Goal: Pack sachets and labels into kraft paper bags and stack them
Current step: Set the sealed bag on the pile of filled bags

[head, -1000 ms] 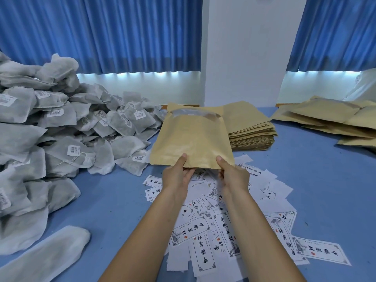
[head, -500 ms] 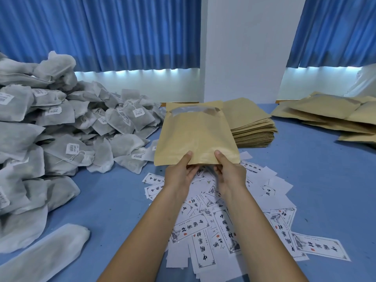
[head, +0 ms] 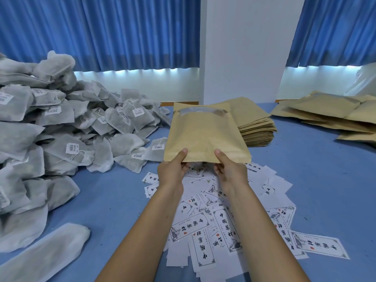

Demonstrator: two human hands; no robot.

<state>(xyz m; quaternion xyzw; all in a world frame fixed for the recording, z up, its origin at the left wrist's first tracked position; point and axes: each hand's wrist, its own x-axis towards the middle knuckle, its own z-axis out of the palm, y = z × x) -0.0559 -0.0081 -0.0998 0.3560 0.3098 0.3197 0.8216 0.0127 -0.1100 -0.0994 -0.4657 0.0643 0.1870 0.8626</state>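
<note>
Bag [head: 205, 135]: one kraft bag, held flat over the middle of the table [head: 315, 180]. Clear-window end points to the far edge, plain end to the person. Judged: turned this way so the plain end comes to the hands for opening or checking.
Left hand [head: 171, 171]: pinches the bag's near end, thumb on top, fingers beneath.
Right hand [head: 230, 169]: same pinch a little way along that end, thumb on top.
Sachets [head: 61, 139]: grey heap along the left edge, barcode tags showing. Probably kept there so one can be taken with the left arm.
Labels [head: 213, 220]: white printed slips, loose and overlapping, spread toward the near edge under both forearms.
Stack [head: 254, 127]: empty bags, squared up by the far edge, just behind the held bag.
Packed bags [head: 329, 115]: looser pile at the far right corner. Judged the finished lot, since they lie puffed.
Hidden: most of the fingers under the bag; whether the near end is open or sealed; whether anything is inside; whether the bag's far end touches the stack.
Cut off: sachet heap at the left, packed pile at the right.
Unreadable: tag print.
</note>
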